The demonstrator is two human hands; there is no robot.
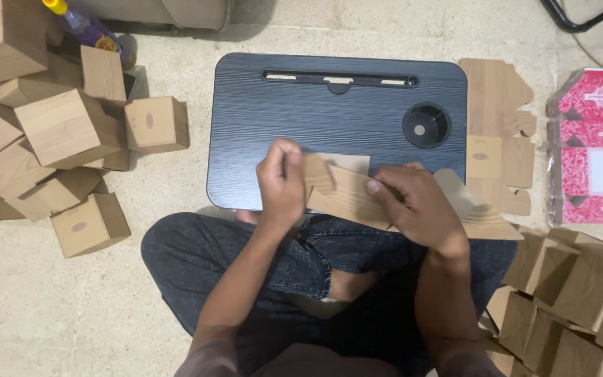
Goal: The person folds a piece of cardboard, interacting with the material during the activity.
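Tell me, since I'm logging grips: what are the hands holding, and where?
Both hold one flat cardboard box blank: the left hand pinches its left end flap, the right hand presses its right part.

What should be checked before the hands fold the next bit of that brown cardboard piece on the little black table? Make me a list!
1. Left hand grips a flap of the flat wood-grain cardboard box blank: ok.
2. Right hand presses on the blank: ok.
3. Blank rests on the black lap table near its front edge, partly overhanging towards the lap: ok, but watch it.
4. Table surface behind the blank free to work on: ok.
5. Crease lines lined up: cannot tell, hands cover them.
6. Stack of flat brown blanks close on the right: ok; pile of finished brown boxes on the left.
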